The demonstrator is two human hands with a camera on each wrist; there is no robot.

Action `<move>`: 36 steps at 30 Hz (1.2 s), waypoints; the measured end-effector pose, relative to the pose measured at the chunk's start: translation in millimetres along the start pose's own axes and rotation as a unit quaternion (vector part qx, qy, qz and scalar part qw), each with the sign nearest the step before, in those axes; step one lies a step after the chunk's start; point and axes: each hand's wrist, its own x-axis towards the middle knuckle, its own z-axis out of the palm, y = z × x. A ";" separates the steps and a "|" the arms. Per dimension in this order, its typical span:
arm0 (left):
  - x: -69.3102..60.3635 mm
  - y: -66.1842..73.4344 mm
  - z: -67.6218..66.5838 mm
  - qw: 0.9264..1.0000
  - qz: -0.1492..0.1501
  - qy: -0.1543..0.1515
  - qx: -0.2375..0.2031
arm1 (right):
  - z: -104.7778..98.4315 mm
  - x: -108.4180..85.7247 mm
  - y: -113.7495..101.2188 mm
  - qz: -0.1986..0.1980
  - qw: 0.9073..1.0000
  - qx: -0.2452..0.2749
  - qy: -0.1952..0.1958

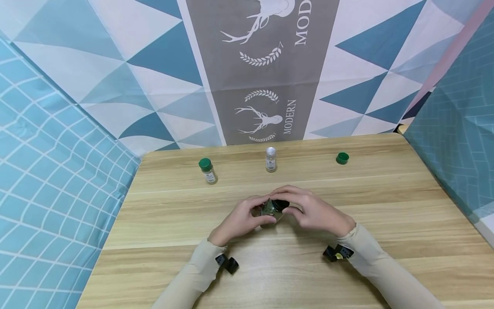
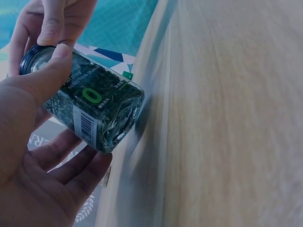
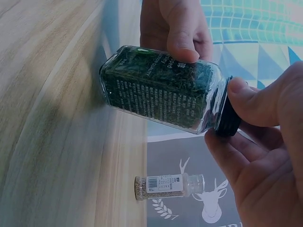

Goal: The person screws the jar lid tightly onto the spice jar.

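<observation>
A square glass jar [image 3: 156, 90] of dried green herb flakes, with a black cap [image 3: 228, 113], tilts just over the middle of the table. My left hand [image 1: 241, 214] holds the jar's body, its thumb along one side and its fingers on the other. On the cap, my right hand [image 1: 312, 210] has a pinch grip between thumb and fingers. Text and a barcode label [image 2: 85, 124] show on the glass in the left wrist view. In the head view, the hands partly cover the jar.
Beyond the hands stands a small clear bottle [image 1: 271, 165] with a pale top and white label. A green-capped bottle [image 1: 208, 172] is to its left. On the right, a loose green cap [image 1: 342, 158] lies near the wooden table's [image 1: 386, 193] back edge. Patterned cloths hang around the table.
</observation>
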 end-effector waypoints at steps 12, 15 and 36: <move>0.1 -0.9 1.0 1.000 0.003 0.013 -0.004 | 0.8 0.9 0.5 0.011 1.000 -0.013 -0.003; -0.1 -0.6 0.5 1.000 0.003 0.013 -0.005 | 1.4 1.0 0.2 0.013 1.000 -0.015 -0.005; 0.1 -0.8 -12.4 0.999 -0.023 -0.031 -0.017 | 13.7 1.8 -4.2 0.012 1.000 0.000 0.001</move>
